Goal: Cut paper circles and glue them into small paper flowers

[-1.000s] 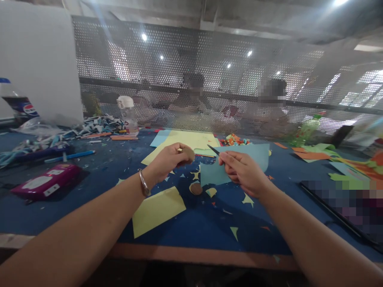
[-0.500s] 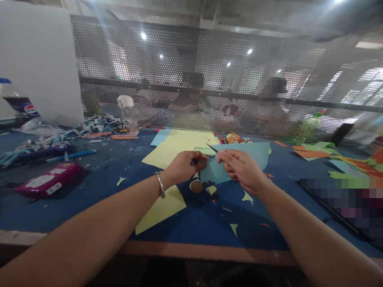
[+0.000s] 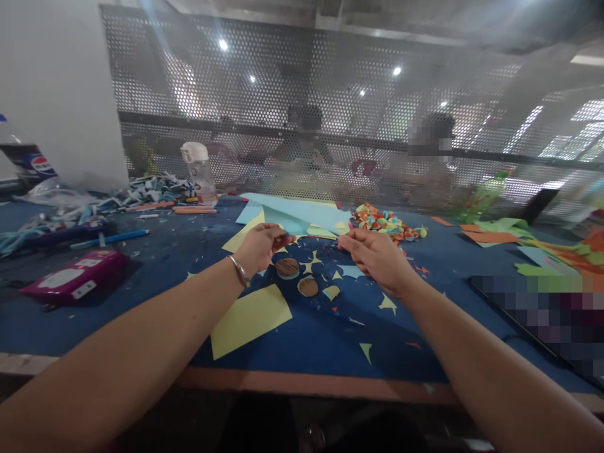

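Observation:
My left hand (image 3: 264,246) has its fingers pinched at the near edge of a light blue paper sheet (image 3: 306,215), tilted above a pile of paper. My right hand (image 3: 372,255) is closed at thumb and forefinger; what it pinches is too small to make out. Between and below the hands lie two round brown discs, one on light blue paper (image 3: 287,267), the other with a pale yellow rim (image 3: 308,287). A blue paper scrap (image 3: 352,271) rests beside my right fingers. Pale yellow offcuts (image 3: 387,304) are scattered around, and a yellow sheet (image 3: 252,321) lies by my left forearm.
Colourful paper bits (image 3: 384,221) are heaped behind my right hand. A magenta case (image 3: 78,277), blue pen (image 3: 113,239), white-lidded bottle (image 3: 201,173) and a pile of strips (image 3: 158,194) stand left. Orange paper (image 3: 493,236) lies right. A perforated metal screen (image 3: 264,82) closes off the back.
The blue sheet has moved left, with my left hand now at its edge. My hands have spread apart. The dark pointed tool at my right fingers no longer shows. A second brown disc has come into view.

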`<act>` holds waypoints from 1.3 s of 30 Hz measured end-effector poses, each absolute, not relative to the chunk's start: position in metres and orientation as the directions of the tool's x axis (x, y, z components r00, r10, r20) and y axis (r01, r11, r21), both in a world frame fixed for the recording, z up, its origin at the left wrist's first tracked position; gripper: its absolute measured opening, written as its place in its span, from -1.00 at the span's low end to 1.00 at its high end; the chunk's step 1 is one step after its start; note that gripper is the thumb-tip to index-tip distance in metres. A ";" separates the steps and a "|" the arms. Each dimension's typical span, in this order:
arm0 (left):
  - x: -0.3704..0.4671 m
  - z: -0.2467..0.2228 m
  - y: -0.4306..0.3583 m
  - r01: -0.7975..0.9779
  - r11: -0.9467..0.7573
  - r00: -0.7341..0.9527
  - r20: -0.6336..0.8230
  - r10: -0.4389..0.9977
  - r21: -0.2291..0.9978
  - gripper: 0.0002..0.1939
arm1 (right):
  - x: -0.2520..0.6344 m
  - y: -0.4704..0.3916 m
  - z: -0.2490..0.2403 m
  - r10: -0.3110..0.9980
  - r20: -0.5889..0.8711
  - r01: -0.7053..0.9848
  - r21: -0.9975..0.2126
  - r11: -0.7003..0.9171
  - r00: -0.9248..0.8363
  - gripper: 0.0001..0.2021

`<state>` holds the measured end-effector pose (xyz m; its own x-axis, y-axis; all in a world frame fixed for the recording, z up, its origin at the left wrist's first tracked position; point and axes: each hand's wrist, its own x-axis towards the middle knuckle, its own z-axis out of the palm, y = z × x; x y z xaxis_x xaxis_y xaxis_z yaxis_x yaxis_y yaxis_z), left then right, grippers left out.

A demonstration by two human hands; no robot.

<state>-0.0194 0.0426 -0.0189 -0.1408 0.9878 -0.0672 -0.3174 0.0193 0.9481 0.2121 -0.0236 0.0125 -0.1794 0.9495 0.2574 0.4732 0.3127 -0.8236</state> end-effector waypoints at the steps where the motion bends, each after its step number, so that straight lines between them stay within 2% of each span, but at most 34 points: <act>1: -0.020 -0.019 0.045 -0.318 0.020 -0.156 -0.073 0.985 0.948 -0.77 | 0.212 -0.023 0.013 0.946 0.260 0.522 -0.790 0.323 -0.192 -0.58; 4: -0.024 -0.018 0.050 -0.299 -0.021 -0.216 -0.046 0.975 0.954 -0.98 | 0.214 -0.022 0.014 0.933 0.267 0.689 -0.630 0.358 -0.240 -0.61; 7: -0.030 -0.017 0.049 -0.224 -0.072 -0.237 0.017 0.971 0.972 -0.86 | 0.214 -0.019 0.011 0.928 0.201 0.859 -0.356 0.367 -0.313 -0.66; 9: -0.033 -0.015 0.045 -0.131 -0.092 -0.208 0.064 0.976 0.987 -0.80 | 0.214 -0.018 0.007 0.933 0.124 0.911 -0.208 0.356 -0.337 -0.68; 11: -0.036 -0.012 0.038 -0.016 -0.121 -0.158 0.117 0.981 0.993 -0.65 | 0.214 -0.017 0.003 0.939 0.076 0.929 -0.138 0.344 -0.336 -0.68; 13: -0.037 -0.009 0.030 0.220 -0.213 -0.082 0.236 0.968 0.952 -0.59 | 0.213 -0.017 0.001 0.942 0.054 0.935 -0.108 0.336 -0.332 -0.66; 15: -0.038 -0.005 0.024 0.587 -0.353 0.097 0.371 0.924 0.728 -0.60 | 0.212 -0.018 0.001 0.944 0.048 0.941 -0.078 0.330 -0.327 -0.64; 17: -0.040 -0.002 0.020 0.778 -0.446 0.315 0.339 0.886 0.443 -0.60 | 0.211 -0.020 0.002 0.946 0.046 0.945 -0.052 0.323 -0.321 -0.64; 18: -0.041 -0.001 0.019 0.803 -0.476 0.396 0.276 0.876 0.359 -0.57 | 0.210 -0.021 0.003 0.947 0.042 0.946 -0.040 0.320 -0.319 -0.64; 21: -0.044 0.001 0.017 0.808 -0.539 0.525 0.123 0.842 0.237 -0.51 | 0.209 -0.023 0.005 0.949 0.024 0.949 -0.013 0.315 -0.315 -0.64; 24: -0.047 0.001 0.017 0.798 -0.547 0.549 0.071 0.833 0.252 -0.56 | 0.209 -0.024 0.005 0.949 0.019 0.950 0.004 0.314 -0.314 -0.65; 27: -0.049 0.001 0.020 0.812 -0.509 0.492 0.133 0.860 0.286 -0.61 | 0.209 -0.023 0.004 0.949 0.019 0.949 0.009 0.315 -0.315 -0.64; 30: -0.048 0.002 0.021 0.846 -0.458 0.388 0.275 0.880 0.274 -0.48 | 0.208 -0.023 0.004 0.948 0.023 0.948 0.007 0.318 -0.318 -0.64; 32: -0.043 0.003 0.016 0.827 -0.467 0.369 0.324 0.871 0.314 -0.45 | 0.208 -0.024 0.004 0.948 0.027 0.949 0.003 0.316 -0.316 -0.64; 35: -0.029 0.005 0.003 0.707 -0.572 0.523 0.236 0.819 0.416 -0.54 | 0.208 -0.024 0.004 0.949 0.034 0.950 -0.004 0.313 -0.312 -0.64; 39: -0.012 0.005 -0.013 0.626 -0.701 0.709 0.127 0.694 0.341 -0.62 | 0.209 -0.023 0.004 0.947 0.044 0.948 -0.011 0.319 -0.318 -0.66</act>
<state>-0.0118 -0.0128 0.0048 0.7087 0.6940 0.1267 0.6258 -0.7014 0.3412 0.2093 -0.0228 0.0036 -0.3179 0.9471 0.0441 0.9478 0.3186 -0.0108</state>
